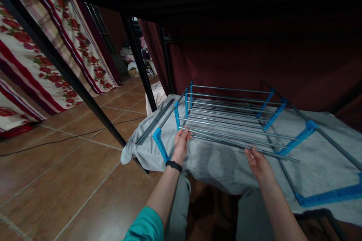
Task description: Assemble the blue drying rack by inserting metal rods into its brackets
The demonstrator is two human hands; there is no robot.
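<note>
A thin grey metal rod (220, 139) lies across the front of a partly built rack, held at both ends of my reach. My left hand (181, 141) pinches it near its left end. Farther right, my right hand (256, 161) grips the same rod with thumb and fingers, and its tip sticks out past the hand. The rack has blue plastic brackets (295, 139) on both sides, with several metal rods (234, 111) spanning between them. Grey side tubes (336, 145) join the brackets. Whether the held rod touches a bracket I cannot tell.
The rack stands on a grey cloth (215, 165) over a bed. Several loose tubes (155, 122) lie at its left. Black bed-frame posts (138, 56) rise at the left, with a dark upper bunk overhead. A cable (85, 134) crosses the tiled floor (70, 165) towards a flowered curtain (51, 52).
</note>
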